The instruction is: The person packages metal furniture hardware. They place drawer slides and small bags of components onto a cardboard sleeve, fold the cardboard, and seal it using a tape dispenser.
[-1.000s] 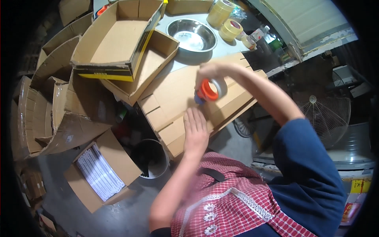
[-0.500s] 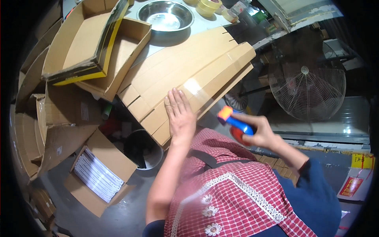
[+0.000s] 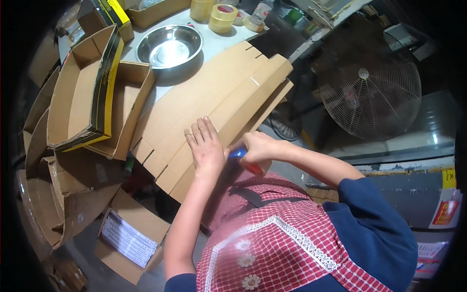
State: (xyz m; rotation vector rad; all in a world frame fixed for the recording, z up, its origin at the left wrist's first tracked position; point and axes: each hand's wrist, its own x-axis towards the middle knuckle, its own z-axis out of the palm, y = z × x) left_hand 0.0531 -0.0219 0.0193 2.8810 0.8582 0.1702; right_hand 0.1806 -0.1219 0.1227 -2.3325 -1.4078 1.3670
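Note:
A large folded cardboard box [image 3: 209, 92] lies slanted before me, its far part on the table. My left hand [image 3: 206, 150] presses flat on its panel with fingers stretched out, open. Close beside it, my right hand [image 3: 260, 151] is closed around a blue and red tape dispenser [image 3: 238, 154], at the box's near edge. Most of the dispenser is hidden by my fingers, so I cannot tell whether it touches the cardboard.
A steel basin [image 3: 169, 47] and tape rolls [image 3: 223, 18] stand on the table [image 3: 214, 41]. Shallow cardboard trays [image 3: 80, 92] are stacked at left. Below them an open carton [image 3: 151, 221] holds white printed strips. A caged fan [image 3: 372, 100] stands at right.
My right hand has brought the tape dispenser leftward, in to the box's near edge beside my left hand. My left hand stays flat on the cardboard. The whole view has shifted somewhat.

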